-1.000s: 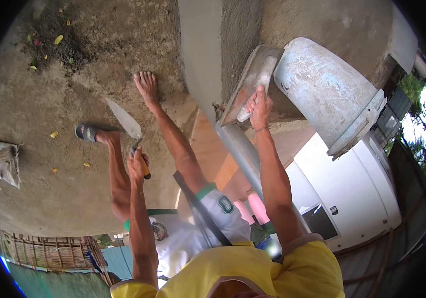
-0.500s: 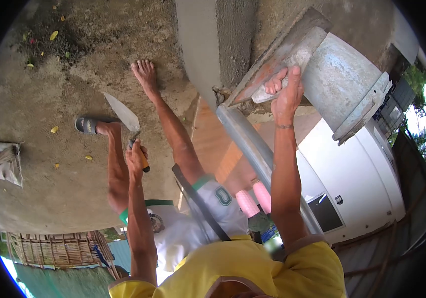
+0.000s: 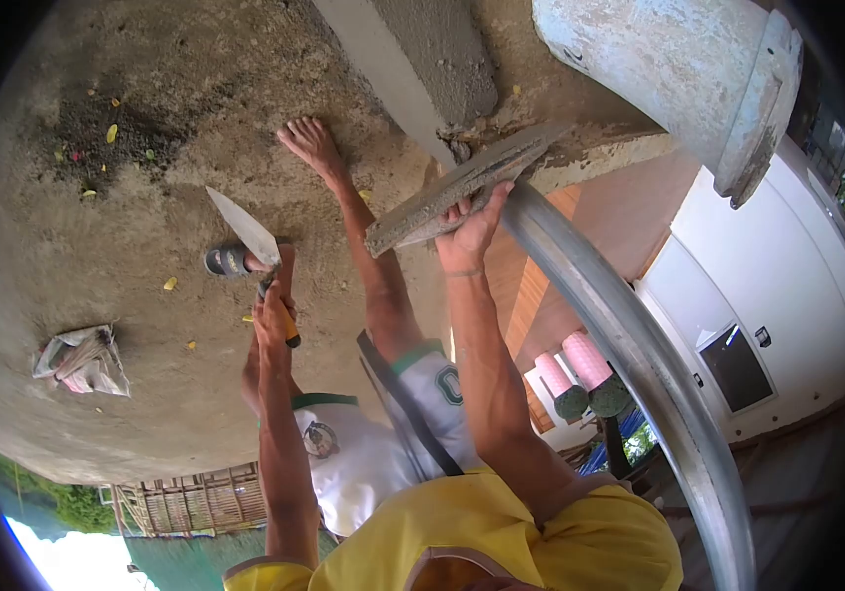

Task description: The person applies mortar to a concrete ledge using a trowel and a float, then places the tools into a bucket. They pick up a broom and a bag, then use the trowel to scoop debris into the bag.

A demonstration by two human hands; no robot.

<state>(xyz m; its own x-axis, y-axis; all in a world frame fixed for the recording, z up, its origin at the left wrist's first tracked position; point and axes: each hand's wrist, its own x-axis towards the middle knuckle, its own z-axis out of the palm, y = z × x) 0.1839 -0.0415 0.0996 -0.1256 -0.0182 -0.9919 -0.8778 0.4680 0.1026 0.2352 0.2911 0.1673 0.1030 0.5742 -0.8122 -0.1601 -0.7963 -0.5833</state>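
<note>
- We wrap our right hand (image 3: 472,236) around the float (image 3: 462,189), fingers curled beneath its board and thumb raised along it; the board is flat, long and crusted with gritty grey mortar.
- We see that float just below the lower end of the concrete column (image 3: 432,74), tilted and nearly edge-on; whether the two touch, we cannot tell.
- We close our left hand (image 3: 271,317) in a fist around the orange-and-black handle of the trowel (image 3: 247,229), whose smooth, pale metal blade narrows to a point, down and left of the column.
- We see the column as a squared shaft, one face smooth and pale, the other darker and rough.
- To the right of the column we have the pail (image 3: 669,64), round-walled and lying tilted in our view, its chalky blue-white side blotched and its thick rim caked with grey.
- From near the column's lower end, the metal pipe (image 3: 619,305) sweeps down and right, dull and silvery, bowed in our view.
- Left of the column we have coarse brown ground (image 3: 196,108), our bare foot (image 3: 312,148) nearest it, and our strapped sandal (image 3: 227,260) farther off.
- Well apart from the column, down and left, we see a crumpled whitish sack (image 3: 87,362).
</note>
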